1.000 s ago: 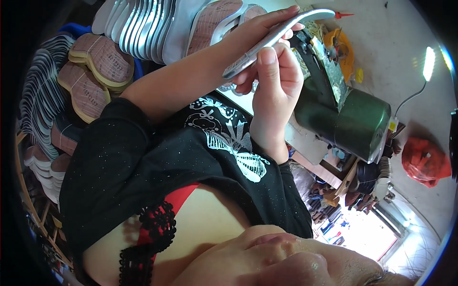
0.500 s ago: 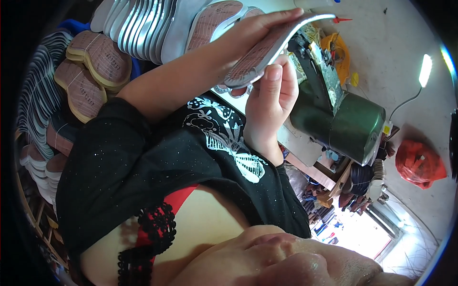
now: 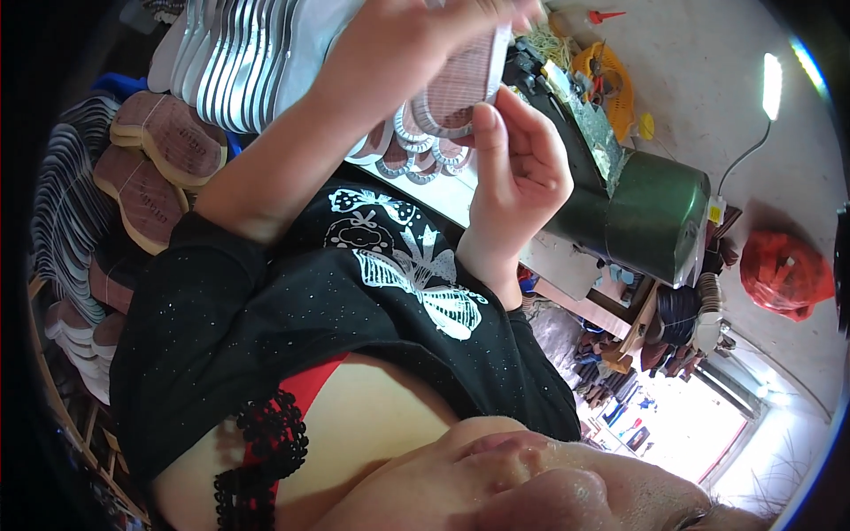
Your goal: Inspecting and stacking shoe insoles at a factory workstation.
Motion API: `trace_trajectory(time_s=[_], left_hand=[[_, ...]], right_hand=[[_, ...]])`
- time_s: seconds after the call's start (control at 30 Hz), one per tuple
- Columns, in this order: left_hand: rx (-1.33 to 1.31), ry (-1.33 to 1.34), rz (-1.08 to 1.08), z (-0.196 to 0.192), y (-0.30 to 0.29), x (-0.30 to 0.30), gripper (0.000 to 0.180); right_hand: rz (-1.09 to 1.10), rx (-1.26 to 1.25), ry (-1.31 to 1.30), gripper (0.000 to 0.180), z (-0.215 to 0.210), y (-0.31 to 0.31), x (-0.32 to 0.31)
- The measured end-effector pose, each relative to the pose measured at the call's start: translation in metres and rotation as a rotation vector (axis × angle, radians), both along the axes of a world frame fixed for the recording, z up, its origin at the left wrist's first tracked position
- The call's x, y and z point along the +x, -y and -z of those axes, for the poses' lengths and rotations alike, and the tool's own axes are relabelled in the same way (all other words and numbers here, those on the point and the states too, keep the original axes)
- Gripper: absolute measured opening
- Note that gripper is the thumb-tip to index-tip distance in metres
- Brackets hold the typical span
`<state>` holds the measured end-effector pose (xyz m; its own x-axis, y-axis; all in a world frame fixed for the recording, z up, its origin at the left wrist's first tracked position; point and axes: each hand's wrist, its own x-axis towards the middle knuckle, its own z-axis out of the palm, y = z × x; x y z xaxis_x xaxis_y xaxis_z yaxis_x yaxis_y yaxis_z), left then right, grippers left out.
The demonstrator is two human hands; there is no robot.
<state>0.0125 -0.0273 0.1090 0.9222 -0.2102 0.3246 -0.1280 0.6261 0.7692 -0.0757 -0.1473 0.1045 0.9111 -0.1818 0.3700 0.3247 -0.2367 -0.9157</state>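
A shoe insole (image 3: 462, 87), pinkish-brown with a checked face and a pale grey-white rim, is up between my two hands. My left hand (image 3: 409, 37) lies over its upper part, with its fingers blurred at the top edge of the picture. Thumb and fingers of my right hand (image 3: 521, 168) are closed at the insole's right edge, near its rounded lower end. Just beneath it, several similar insoles (image 3: 396, 165) with pleated pale rims lie overlapping on a white table (image 3: 450, 196).
A row of silvery-white sole-shaped pieces (image 3: 252, 66) stands at the back left. Bundled brown insoles (image 3: 181, 137) are stacked by my left arm. To the right are a dark green rounded machine body (image 3: 655, 217), a yellow basket (image 3: 611, 84), a lamp (image 3: 772, 87) and a red bag (image 3: 785, 274).
The insole has turned from a slanted, edge-on pose to show more of its checked face, hanging more upright. My left hand has moved up; my right fingers remain at its edge.
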Motion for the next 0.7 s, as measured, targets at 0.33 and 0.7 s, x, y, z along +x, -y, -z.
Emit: trace_trajectory(time_s=[0.33,0.7], left_hand=[[0.269,-0.037,0.047,-0.003,0.014,-0.015,0.021],[0.430,0.210,-0.312,-0.001,0.018,-0.013,0.014]], right_hand=[[-0.026,-0.228,-0.183,0.008,-0.012,0.030,0.014],[0.026,-0.614,-0.024,0.016,-0.010,0.026,0.034]])
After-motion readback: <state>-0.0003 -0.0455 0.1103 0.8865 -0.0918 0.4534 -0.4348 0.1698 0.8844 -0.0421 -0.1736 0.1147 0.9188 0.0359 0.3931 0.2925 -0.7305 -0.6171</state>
